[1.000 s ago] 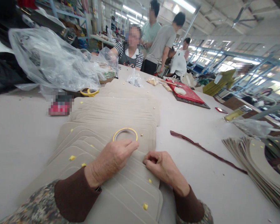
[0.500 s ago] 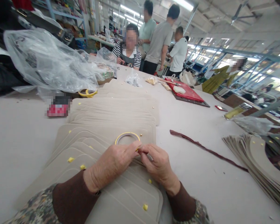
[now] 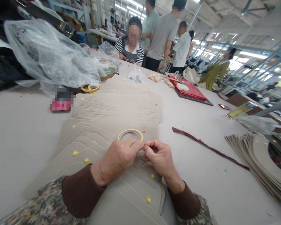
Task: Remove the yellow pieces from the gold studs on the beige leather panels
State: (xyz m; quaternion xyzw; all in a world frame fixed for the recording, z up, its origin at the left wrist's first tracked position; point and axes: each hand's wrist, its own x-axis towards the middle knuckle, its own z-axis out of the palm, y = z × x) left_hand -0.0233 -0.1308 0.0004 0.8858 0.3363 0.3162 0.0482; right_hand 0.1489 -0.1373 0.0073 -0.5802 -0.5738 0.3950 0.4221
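My left hand (image 3: 118, 157) and my right hand (image 3: 158, 155) meet fingertip to fingertip just in front of a yellow tape roll (image 3: 130, 134). Both hands are pinched shut; what they pinch is too small to make out. The roll lies flat on a long fanned row of beige leather panels (image 3: 112, 109) that runs away from me along the table. Several panels carry small yellow tape squares (image 3: 75, 153). Both wrists rest over the nearest panels.
A clear plastic bag (image 3: 49, 56) and a second yellow tape roll (image 3: 90, 88) lie at the back left. A dark red strap (image 3: 208, 147) crosses the table (image 3: 18, 131) at right, beside another panel stack (image 3: 259, 165). A red board (image 3: 189, 90) and several people are beyond.
My right hand has come left from the panel edge to meet my left fingertips near the tape roll. The view has shifted slightly; the person in white has moved behind the table.
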